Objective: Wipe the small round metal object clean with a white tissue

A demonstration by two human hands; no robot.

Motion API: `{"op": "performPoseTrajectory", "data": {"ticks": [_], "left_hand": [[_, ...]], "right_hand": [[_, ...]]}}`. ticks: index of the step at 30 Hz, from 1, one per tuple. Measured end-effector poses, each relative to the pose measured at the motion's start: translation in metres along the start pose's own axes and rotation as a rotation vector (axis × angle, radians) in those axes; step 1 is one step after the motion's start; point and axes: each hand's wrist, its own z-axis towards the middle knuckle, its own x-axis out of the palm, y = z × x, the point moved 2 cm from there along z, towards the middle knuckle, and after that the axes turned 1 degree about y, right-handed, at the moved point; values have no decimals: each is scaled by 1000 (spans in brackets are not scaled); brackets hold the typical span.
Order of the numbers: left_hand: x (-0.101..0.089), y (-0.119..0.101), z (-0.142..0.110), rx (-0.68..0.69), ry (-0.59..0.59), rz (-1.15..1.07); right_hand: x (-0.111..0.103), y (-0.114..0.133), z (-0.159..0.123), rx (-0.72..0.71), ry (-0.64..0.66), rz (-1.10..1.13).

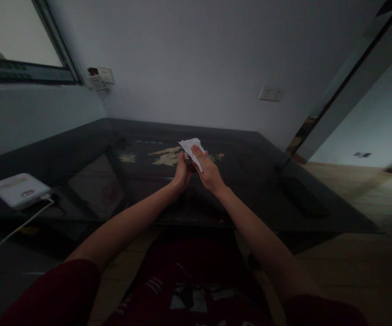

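Observation:
Both my arms reach forward over a dark glass table [80,149]. My right hand [210,172] holds a crumpled white tissue [191,147], its fingers pressed over it. My left hand [182,173] is closed around a small dark object that I cannot make out, right against the tissue. The two hands touch each other above the table's middle, over a pale floral pattern [166,156] under the glass.
A white flat device [20,190] with a white cable [16,228] lies at the table's left. A dark flat object [303,195] rests at the table's right. Wall sockets [271,93] sit on the back wall, a window [16,36] at upper left, wooden floor [362,253] to the right.

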Motion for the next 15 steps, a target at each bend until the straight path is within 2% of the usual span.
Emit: {"op": "performPoseTrajectory", "data": {"ticks": [5,9,12,15], "left_hand": [[-5,-9,8,-5,-55,-59],[-12,-12,13,-1,-86,-79],[-12,-8,8,-47,-25,-52],[-8,-2,2,-71,71,15]], "right_hand": [[0,-4,-3,32,-16,12],[-1,4,-6,-33,23,25],[0,9,-7,-117,53,63],[1,10,-5,-158,23,103]]}}
